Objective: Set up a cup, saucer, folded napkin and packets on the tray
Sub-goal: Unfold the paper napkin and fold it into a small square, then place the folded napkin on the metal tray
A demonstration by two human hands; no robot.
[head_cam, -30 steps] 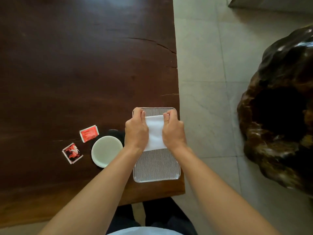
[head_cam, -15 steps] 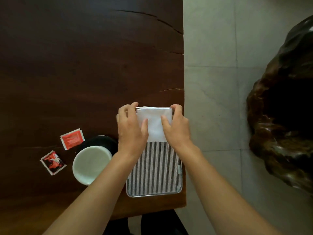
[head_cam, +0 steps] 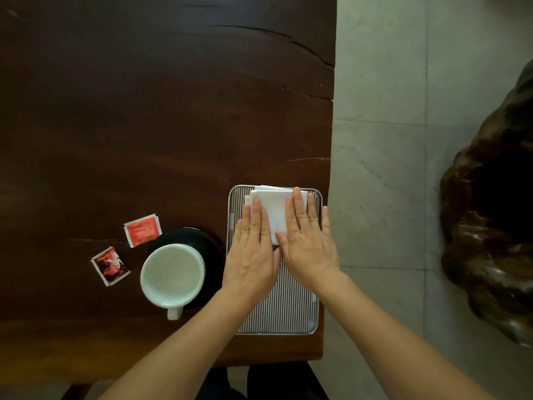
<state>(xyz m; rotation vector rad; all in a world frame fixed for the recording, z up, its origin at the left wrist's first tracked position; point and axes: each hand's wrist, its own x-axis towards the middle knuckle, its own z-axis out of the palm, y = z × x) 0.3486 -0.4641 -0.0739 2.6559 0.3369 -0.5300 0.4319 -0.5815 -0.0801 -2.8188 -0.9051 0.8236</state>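
Observation:
A striped rectangular tray (head_cam: 284,310) lies at the table's near right corner. A folded white napkin (head_cam: 274,209) rests on the tray's far end. My left hand (head_cam: 252,249) and my right hand (head_cam: 307,243) lie flat on the napkin, palms down, fingers extended and pressing it; neither grips anything. Left of the tray a white cup (head_cam: 172,274) stands on a black saucer (head_cam: 210,246), handle toward me. Two packets lie further left on the table: an orange one (head_cam: 142,230) and a dark red one (head_cam: 110,265).
The dark wooden table (head_cam: 144,111) ends just right of the tray; beyond the edge is a pale tiled floor (head_cam: 380,140). A large dark carved wooden object (head_cam: 490,226) stands on the floor at the right.
My hands went from pinching the napkin's sides to lying flat on top of it. The napkin now sits folded at the tray's far end. The view has shifted.

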